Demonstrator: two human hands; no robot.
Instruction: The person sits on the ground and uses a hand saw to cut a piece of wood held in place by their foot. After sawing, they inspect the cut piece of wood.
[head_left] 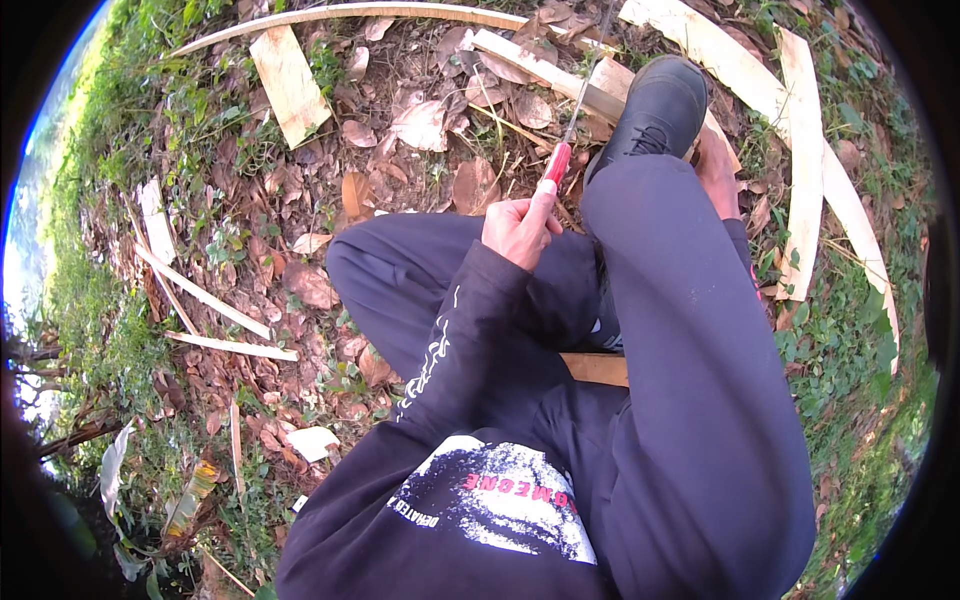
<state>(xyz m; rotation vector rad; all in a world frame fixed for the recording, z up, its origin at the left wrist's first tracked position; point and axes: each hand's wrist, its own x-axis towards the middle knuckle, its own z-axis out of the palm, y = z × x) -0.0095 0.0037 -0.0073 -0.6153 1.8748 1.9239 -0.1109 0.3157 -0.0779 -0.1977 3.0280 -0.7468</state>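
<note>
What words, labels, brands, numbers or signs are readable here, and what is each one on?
Black sweatshirt: red capital letters across its black-and-white print, small white letters beside it; wording not copied here.
Left sleeve: white script-like marks, unreadable.
Red tool handle: no readable lettering.
Black boot: no readable lettering.
</note>
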